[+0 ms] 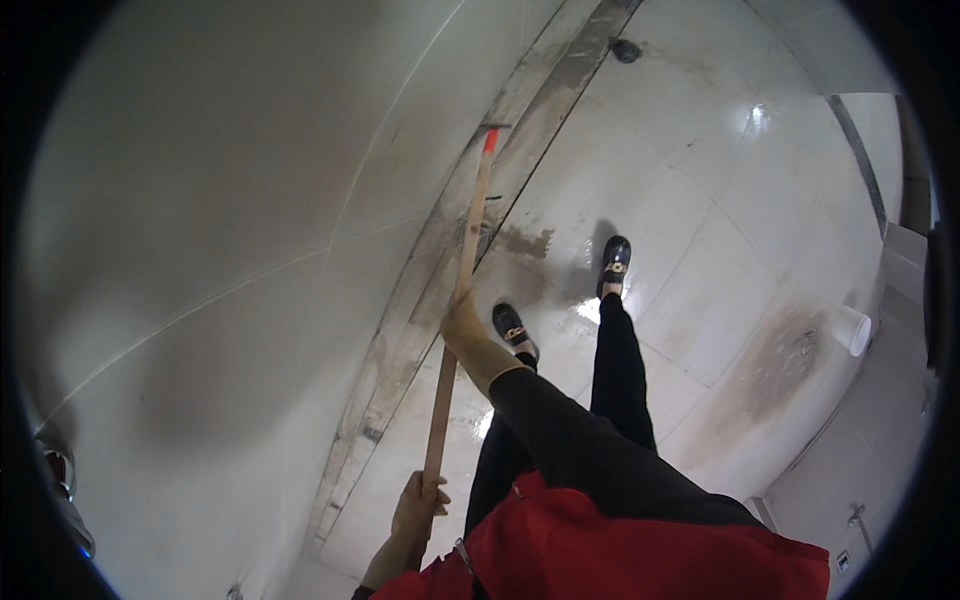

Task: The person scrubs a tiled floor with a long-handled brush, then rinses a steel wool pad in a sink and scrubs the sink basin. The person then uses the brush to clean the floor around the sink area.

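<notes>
Both my hands wear tan rubber gloves and grip a long wooden pole (441,420) with a red collar (490,141) at its far end. My left hand (416,499) is closed around the lower pole, close to my body. Farther up, my right hand (463,322) wraps the shaft near its middle. A thin dark head (495,126) beyond the collar meets the floor strip at the foot of the wall; its exact kind is unclear. Beneath the pole, a drain grate (484,234) is partly hidden.
A pale wall (225,225) rises along the left. Wet floor tiles (675,300) bear brown stains around my black shoes. A white container (853,330) lies on its side by the right wall. One dark round object (625,50) sits near the far end of the floor strip.
</notes>
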Tool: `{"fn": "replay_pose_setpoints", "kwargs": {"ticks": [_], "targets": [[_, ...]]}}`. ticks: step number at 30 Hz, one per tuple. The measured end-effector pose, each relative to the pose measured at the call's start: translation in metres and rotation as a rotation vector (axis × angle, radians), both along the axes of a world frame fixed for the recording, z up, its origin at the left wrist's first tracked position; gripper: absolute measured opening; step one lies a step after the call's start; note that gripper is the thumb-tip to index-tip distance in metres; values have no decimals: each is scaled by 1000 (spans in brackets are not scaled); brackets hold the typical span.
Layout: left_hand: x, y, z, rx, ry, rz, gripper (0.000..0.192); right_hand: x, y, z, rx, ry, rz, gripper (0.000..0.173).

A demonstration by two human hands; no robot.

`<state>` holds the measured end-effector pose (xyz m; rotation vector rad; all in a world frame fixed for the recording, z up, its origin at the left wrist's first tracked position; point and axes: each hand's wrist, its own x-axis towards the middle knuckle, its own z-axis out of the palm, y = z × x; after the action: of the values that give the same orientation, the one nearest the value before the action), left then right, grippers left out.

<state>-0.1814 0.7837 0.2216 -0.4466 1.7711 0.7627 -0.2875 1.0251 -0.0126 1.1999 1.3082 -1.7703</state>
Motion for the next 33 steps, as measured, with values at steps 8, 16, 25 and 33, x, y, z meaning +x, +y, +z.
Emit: {"fn": "replay_pose_setpoints", "kwargs": {"ticks": [8,16,25,33], "targets": [[-14,14,44,-137,-4,-158,38,38,-61,-51,21,4,-103,73],[-59,137,48,117,25,-133,30,29,80,-10,170,165,-292,88],[-37,248,40,1,63,-369,39,86,158,61,-79,150,-645,75],[-35,374,50,25,51,-381,49,89,273,74,220,293,-545,60]]}}
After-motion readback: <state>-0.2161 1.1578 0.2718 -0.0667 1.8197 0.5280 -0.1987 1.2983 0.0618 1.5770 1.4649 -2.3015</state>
